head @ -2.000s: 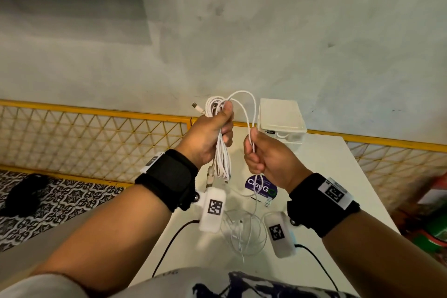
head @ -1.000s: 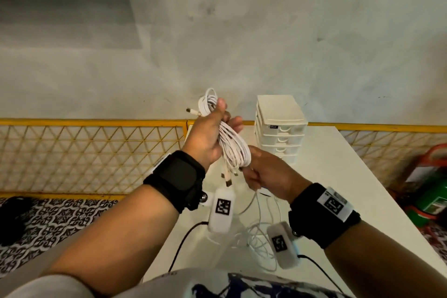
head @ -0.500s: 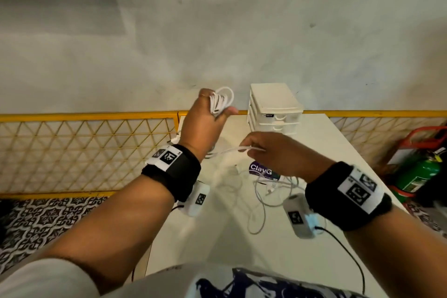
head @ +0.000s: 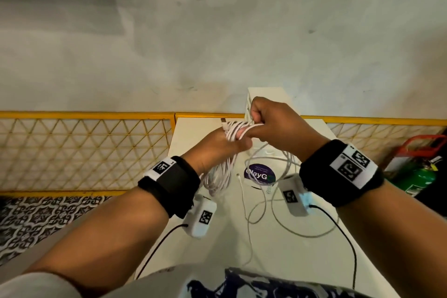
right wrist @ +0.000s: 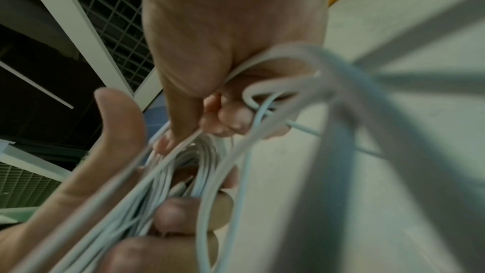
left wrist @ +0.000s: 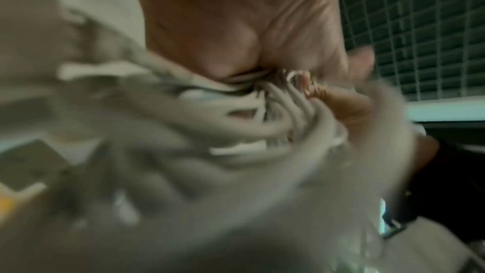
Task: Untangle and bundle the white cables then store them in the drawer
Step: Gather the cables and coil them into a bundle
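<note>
Fingers of our left hand [head: 217,150] and right hand [head: 271,123] curl round the cable bundle [head: 235,129] (wrapping it); loops might slip loose and tangle.

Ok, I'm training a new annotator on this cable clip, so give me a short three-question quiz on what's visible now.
1. True or false: the left hand holds the cable bundle.
2. The right hand is: A) flat on the table B) pinching a strand at the bundle's top C) pulling a drawer.
3. Fill in: loose cables lie on the ____, in front of the drawer unit.

Key: 1 true; 2 B; 3 table.
</note>
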### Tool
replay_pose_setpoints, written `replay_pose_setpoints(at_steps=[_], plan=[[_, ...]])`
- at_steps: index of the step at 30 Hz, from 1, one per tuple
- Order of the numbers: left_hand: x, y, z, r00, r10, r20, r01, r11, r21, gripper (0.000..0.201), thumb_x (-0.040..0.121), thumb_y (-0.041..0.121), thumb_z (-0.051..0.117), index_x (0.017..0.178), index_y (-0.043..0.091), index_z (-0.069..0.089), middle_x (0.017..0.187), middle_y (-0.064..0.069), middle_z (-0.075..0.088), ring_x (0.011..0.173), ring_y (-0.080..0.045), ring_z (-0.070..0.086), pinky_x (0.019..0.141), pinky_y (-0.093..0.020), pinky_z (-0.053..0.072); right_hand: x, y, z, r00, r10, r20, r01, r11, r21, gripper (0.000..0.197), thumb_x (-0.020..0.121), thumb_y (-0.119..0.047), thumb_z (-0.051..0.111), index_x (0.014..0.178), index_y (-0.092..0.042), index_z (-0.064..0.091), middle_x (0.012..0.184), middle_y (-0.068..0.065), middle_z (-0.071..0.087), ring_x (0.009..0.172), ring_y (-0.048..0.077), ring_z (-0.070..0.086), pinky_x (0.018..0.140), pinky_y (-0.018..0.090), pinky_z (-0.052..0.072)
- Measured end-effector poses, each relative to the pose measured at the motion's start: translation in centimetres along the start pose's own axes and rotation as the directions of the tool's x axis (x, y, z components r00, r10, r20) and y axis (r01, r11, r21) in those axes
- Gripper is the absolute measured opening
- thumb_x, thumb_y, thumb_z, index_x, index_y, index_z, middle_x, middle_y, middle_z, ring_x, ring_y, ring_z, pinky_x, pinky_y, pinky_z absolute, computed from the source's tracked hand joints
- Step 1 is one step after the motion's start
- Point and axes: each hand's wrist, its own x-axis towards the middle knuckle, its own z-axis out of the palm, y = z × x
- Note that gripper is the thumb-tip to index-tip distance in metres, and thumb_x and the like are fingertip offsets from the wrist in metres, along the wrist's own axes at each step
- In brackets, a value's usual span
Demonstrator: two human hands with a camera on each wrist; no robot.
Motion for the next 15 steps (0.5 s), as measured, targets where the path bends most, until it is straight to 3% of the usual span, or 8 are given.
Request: replay_pose_setpoints(at_steps=[2,4,6,8,10,12,15], plan=[[0.1,0.2,0.6,1.000,-0.021,0.010,0.021,0.999,-0.027,0.012,0.084,0.029,0.067,0.083,0.041,0.068,0.069,0.020,0.066,0.066,0.004,0.058,0.068,-0.019,0.043,0.4,0.3,-0.2,0.998,-0.012,0.055,0.013,1.000,-0.023,0.039,0.070,-0.024,0.077,0.071,-0.023,0.039,0.060,-0.004,0.047,0.054,0.013,0.037,0.049,0.024,0.032],[0.4,0.2,1.1,0.997,-0.033,-0.068,0.031,0.999,-0.030,0.024,0.086,0.026,0.065,0.066,0.039,0.066,0.054,0.013,0.058,0.053,-0.004,0.050,0.061,-0.026,0.039,0.6,1.2,-0.7,0.986,-0.024,0.164,0.005,0.994,0.110,0.035,0.075,-0.021,0.075,0.080,-0.022,0.040,0.064,0.001,0.051,0.056,0.012,0.042,0.054,0.024,0.036],[0.8,0.2,1.2,0.982,-0.051,-0.181,0.029,0.992,-0.123,0.026,0.082,0.036,0.065,0.057,0.028,0.062,0.048,0.005,0.051,0.051,-0.016,0.046,0.064,-0.031,0.037,0.6,2.5,-1.2,0.959,-0.037,0.282,-0.050,0.954,0.295,0.026,0.084,-0.019,0.068,0.090,-0.017,0.042,0.066,0.008,0.056,0.057,0.014,0.049,0.056,0.025,0.040],[1.4,-0.1,0.6,0.955,-0.098,-0.281,0.033,0.973,-0.227,0.033,0.078,0.044,0.067,0.054,0.023,0.058,0.047,0.001,0.047,0.054,-0.024,0.042,0.065,-0.036,0.037,0.3,4.3,-1.3,0.949,-0.023,0.314,-0.086,0.941,0.327,0.025,0.089,-0.032,0.060,0.094,-0.012,0.045,0.069,0.012,0.061,0.062,0.017,0.050,0.062,0.028,0.040],[2.2,-0.3,-0.5,0.923,-0.146,-0.357,0.004,0.929,-0.371,0.030,0.083,0.034,0.068,0.058,0.023,0.057,0.046,0.003,0.045,0.049,-0.022,0.041,0.055,-0.030,0.038,-0.1,6.8,-1.0,0.956,0.021,0.293,-0.117,0.943,0.312,0.044,0.083,-0.046,0.054,0.093,-0.004,0.049,0.074,0.010,0.061,0.063,0.013,0.049,0.062,0.022,0.040],[2.5,0.1,-2.2,0.893,-0.182,-0.413,-0.084,0.832,-0.548,0.023,0.089,0.020,0.063,0.067,0.022,0.055,0.047,0.005,0.041,0.041,-0.013,0.041,0.043,-0.021,0.036,-0.7,10.0,-0.9,0.958,0.085,0.272,-0.152,0.960,0.235,0.051,0.081,-0.048,0.053,0.091,0.002,0.054,0.076,0.006,0.059,0.061,0.007,0.049,0.064,0.017,0.039],[2.3,0.4,-4.6,0.842,-0.195,-0.504,-0.178,0.780,-0.599,0.021,0.089,0.017,0.063,0.070,0.021,0.055,0.048,0.006,0.039,0.041,-0.009,0.041,0.042,-0.020,0.034,-1.7,15.7,-0.8,0.944,0.279,0.175,-0.285,0.958,0.009,0.044,0.087,-0.045,0.060,0.079,-0.002,0.061,0.069,0.002,0.059,0.063,0.013,0.051,0.069,0.029,0.039]])
